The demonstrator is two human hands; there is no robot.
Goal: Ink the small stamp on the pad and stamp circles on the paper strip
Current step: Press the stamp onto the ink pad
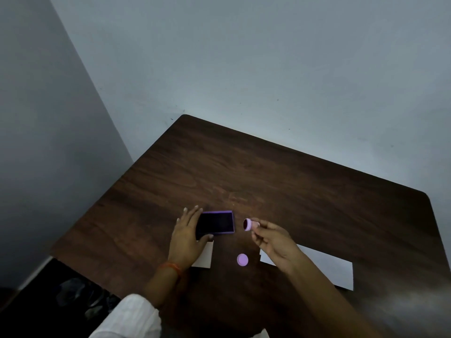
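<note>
A purple ink pad (215, 222) with a dark inked face lies open on the dark wooden table (268, 179). My left hand (186, 236) rests against its left side, fingers and thumb around the pad's edge. My right hand (271, 240) holds a small pink round stamp (248, 224) in its fingertips, in the air just right of the pad, dark face turned left. A white paper strip (324, 267) lies on the table under my right forearm.
A round pink cap (242, 260) lies on the table between my hands. A white card (203, 256) sits partly under my left hand. Grey walls close off the table's far and left sides.
</note>
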